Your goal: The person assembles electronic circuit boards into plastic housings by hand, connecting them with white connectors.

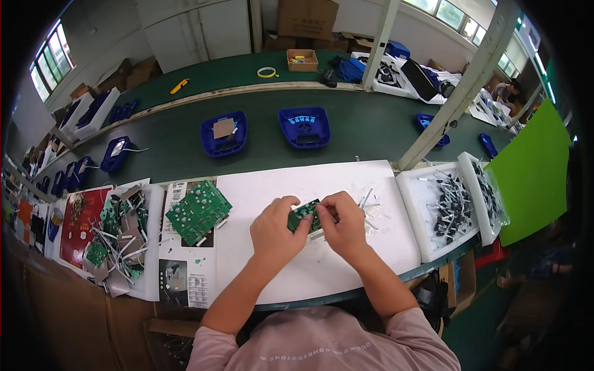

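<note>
Above the white work sheet [247,260], a small green circuit board [299,221] is held between my two hands. My left hand [276,230] grips its left side, thumb across the face. At its right end, the closed fingers of my right hand [341,224] press on the board; whether they pinch a small part there is hidden. A larger panel of green circuit boards [198,212] lies left of my left hand. Right of my right hand, a few white stick-like pieces [367,199] and small scraps are scattered on the sheet.
At left, a white foam tray [153,247] holds boards and white wires. To the right, another foam tray [408,191] holds many black-and-white parts. Blue plastic housings [224,148] [304,142] sit on the green conveyor [173,136] beyond. A metal post [427,145] rises at right.
</note>
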Available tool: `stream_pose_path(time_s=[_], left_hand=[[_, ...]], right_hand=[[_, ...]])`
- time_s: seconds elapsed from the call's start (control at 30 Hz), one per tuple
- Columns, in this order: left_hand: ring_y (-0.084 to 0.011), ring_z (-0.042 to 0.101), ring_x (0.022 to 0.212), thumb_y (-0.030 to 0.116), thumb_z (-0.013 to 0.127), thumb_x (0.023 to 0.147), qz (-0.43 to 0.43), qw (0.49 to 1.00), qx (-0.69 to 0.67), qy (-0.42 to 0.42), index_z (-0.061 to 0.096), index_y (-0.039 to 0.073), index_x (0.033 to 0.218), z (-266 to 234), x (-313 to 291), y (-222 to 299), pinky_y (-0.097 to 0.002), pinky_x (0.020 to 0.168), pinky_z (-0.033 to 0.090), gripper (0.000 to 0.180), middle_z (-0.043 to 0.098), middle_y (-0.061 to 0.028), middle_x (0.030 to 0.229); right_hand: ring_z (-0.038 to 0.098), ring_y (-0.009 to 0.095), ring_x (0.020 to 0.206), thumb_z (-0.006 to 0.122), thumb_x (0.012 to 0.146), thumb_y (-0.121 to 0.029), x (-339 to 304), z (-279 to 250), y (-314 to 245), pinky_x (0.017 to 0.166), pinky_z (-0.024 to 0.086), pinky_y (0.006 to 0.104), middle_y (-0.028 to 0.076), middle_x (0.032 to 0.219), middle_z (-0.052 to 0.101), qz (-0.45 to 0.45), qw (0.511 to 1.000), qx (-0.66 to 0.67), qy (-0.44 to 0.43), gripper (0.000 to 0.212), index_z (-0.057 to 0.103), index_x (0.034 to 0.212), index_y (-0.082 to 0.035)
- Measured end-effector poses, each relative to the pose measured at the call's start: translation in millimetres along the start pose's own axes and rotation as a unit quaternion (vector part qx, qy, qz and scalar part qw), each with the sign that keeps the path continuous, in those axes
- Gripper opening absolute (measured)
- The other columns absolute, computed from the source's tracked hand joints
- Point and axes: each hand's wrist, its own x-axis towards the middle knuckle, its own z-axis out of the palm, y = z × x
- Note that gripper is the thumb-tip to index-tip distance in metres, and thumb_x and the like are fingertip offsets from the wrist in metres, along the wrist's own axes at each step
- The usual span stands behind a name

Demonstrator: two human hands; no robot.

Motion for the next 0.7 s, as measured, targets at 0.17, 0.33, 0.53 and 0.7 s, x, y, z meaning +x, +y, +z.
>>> stream_pose_path(time_s=[0.17,0.33,0.53,0.7], left_hand=[[-0.0284,0.066,0.075,0.02,0.075,0.083,0.034,0.996,0.016,-0.082,0.071,0.009,0.096,-13,15,-23,-0.0399,0.071,0.047,0.018,0.068,-0.0086,0.088],[-0.0257,0.063,0.072,0.02,0.075,0.082,0.082,0.996,0.023,-0.035,0.073,0.009,0.097,-7,6,-35,-0.0389,0.073,0.043,0.019,0.066,-0.0054,0.083],[-0.0217,0.061,0.071,0.023,0.076,0.081,0.077,0.996,0.037,-0.036,0.075,0.011,0.095,-5,-2,-40,-0.0369,0.071,0.04,0.018,0.062,-0.0021,0.079],[-0.0217,0.06,0.067,0.024,0.079,0.08,0.078,0.996,0.035,-0.036,0.077,0.01,0.098,-3,-4,-41,-0.0363,0.067,0.04,0.023,0.062,-0.003,0.076]], right_hand=[[0.063,0.007,0.079,0.065,0.093,-0.003,21,-27,1,0.07,0.051,0.0238,0.004,0.09,0.068,0.219,0.931,0.26,-0.132,0.012,0.064,0.103,0.004],[0.062,0.007,0.077,0.06,0.094,-0.004,17,-21,14,0.07,0.048,0.0213,0.004,0.086,0.067,0.218,0.938,0.218,-0.162,0.015,0.066,0.106,0.004],[0.063,0.01,0.074,0.068,0.092,-0.005,8,-16,6,0.065,0.051,0.0244,0.006,0.084,0.067,0.162,0.962,0.12,-0.186,0.009,0.069,0.095,0.003],[0.065,0.016,0.069,0.07,0.089,-0.006,4,-11,7,0.061,0.055,0.0275,0.01,0.082,0.068,0.114,0.976,0.068,-0.172,0.008,0.069,0.09,0.002]])
